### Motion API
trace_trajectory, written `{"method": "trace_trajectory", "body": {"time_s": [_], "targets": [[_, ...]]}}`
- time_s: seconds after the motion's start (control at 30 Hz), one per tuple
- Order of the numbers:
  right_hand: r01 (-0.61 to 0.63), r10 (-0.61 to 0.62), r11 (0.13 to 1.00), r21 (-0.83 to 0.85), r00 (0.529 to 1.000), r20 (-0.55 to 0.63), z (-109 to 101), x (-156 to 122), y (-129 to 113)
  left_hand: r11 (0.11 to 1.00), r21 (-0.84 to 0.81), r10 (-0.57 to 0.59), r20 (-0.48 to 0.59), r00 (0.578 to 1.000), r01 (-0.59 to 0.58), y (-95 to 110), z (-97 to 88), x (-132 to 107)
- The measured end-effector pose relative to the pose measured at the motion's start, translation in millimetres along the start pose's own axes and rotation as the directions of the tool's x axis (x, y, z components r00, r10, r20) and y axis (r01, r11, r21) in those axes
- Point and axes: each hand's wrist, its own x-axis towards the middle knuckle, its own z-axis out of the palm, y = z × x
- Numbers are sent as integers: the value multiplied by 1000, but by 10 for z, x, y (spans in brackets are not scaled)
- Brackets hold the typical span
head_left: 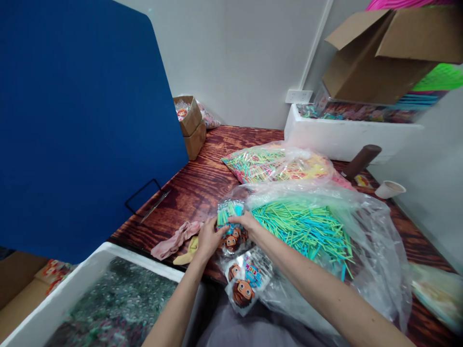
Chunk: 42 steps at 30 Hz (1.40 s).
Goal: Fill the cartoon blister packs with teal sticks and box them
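Observation:
Both of my hands are at a small bunch of clear packets [231,238] printed with brown-haired cartoon figures; short green and blue sticks show at its top. My left hand [209,237] grips the left side, its thumb across the front. From the right, my right hand [248,222] holds the upper edge with its thumb and bent fingers, which are partly hidden. Just below, more printed packets [244,284] lie over the table's front edge. Right of my hands, a large clear bag [372,226] lies open around a heap of green and blue sticks [304,224].
Pink and yellow cloth pieces [177,241] lie left of my hands. Tweezers [155,206] rest near the blue panel [83,120]. A second bag of coloured sticks [278,164] lies behind. A foam box [173,273] stands front left. A paper cup [389,189] is at right.

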Motion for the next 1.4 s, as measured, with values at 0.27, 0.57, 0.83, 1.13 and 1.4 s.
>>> {"method": "trace_trajectory", "body": {"time_s": [0.27,0.57,0.83,1.13,1.4], "targets": [[-14,1,984,180,998,70,-135,-100,-101,996,-56,61,-183,981,-73,103,104,-79],[142,-183,961,238,970,161,-106,-306,-151,842,-540,51,87,995,4,243,-158,-65],[331,-347,938,101,901,262,-86,-441,-450,733,-679,71,7,997,-47,461,-302,-148],[376,-292,903,-209,892,345,-334,-425,-39,882,-464,83,-10,996,-78,177,-109,-346],[200,-194,980,7,937,291,-207,-439,-144,905,-415,62,-85,994,-92,353,-228,-322]]}}
